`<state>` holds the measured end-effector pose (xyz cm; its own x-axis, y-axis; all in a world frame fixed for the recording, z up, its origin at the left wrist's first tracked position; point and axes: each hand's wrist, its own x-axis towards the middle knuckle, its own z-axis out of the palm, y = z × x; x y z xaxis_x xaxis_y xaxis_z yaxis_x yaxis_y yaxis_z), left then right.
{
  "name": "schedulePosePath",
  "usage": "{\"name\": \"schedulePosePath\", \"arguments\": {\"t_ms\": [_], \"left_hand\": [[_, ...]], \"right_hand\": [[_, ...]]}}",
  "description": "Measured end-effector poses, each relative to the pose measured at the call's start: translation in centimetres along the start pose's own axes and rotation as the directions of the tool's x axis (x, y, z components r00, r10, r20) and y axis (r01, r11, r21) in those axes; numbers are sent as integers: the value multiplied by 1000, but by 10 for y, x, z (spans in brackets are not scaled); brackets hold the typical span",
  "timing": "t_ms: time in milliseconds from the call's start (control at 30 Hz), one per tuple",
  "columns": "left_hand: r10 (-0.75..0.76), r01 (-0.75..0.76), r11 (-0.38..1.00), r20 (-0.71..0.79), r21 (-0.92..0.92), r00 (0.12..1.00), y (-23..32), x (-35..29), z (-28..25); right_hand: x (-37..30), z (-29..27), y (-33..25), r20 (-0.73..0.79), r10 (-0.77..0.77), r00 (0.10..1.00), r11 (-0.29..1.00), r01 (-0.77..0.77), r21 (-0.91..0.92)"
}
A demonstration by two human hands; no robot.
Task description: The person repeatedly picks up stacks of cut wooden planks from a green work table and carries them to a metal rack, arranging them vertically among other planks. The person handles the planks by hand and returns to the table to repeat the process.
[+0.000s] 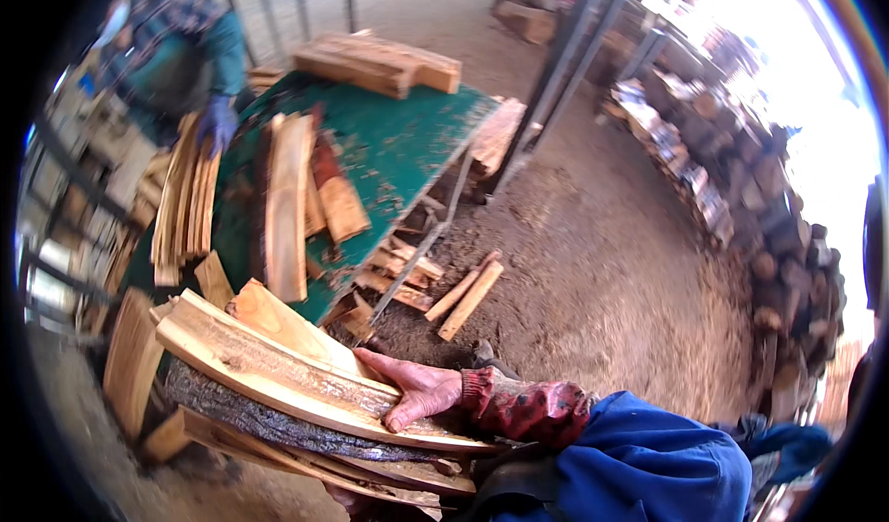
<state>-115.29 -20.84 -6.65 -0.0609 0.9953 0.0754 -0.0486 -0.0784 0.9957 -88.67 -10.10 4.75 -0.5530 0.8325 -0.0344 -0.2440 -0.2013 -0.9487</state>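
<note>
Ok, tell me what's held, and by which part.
The right hand clasps the upper wooden slab near its right end; the left hand is mostly hidden, its hold unclear.

We see a green tabletop [421, 119] littered with wood chips [339, 136], carrying squared timbers [366, 64] at its far end and a long pale plank [290, 207] beside a bark-edged slab [341, 203]. On the dirt floor [593, 254] beside it, we see two narrow wood strips [470, 300] lying.

A log pile [785, 267] stands right, across the dirt floor [602, 254] from metal posts [553, 76].
</note>
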Motion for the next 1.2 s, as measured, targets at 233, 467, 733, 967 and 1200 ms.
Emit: {"name": "schedulePosePath", "arguments": {"t_ms": [233, 467, 733, 967, 1200], "left_hand": [[-115, 108, 993, 213, 48, 970, 35, 75, 59], [-370, 368, 921, 585, 129, 721, 35, 127, 208], [-493, 755, 638, 672, -152, 552, 31, 139, 377], [-528, 779, 626, 727, -17, 440, 23, 153, 482], [-523, 772, 634, 756, 38, 392, 26, 179, 582]], "right_hand": [[-37, -50, -5, -226, -152, 962, 987, 137, -82], [-155, -130, -8, -573, -221, 790, 974, 208, -89], [-260, -224, -33, -736, -261, 625, 954, 281, -99], [-321, -273, -51, -842, -261, 471, 956, 248, -158], [-340, -340, -82, -884, -258, 390, 948, 278, -154]]}}
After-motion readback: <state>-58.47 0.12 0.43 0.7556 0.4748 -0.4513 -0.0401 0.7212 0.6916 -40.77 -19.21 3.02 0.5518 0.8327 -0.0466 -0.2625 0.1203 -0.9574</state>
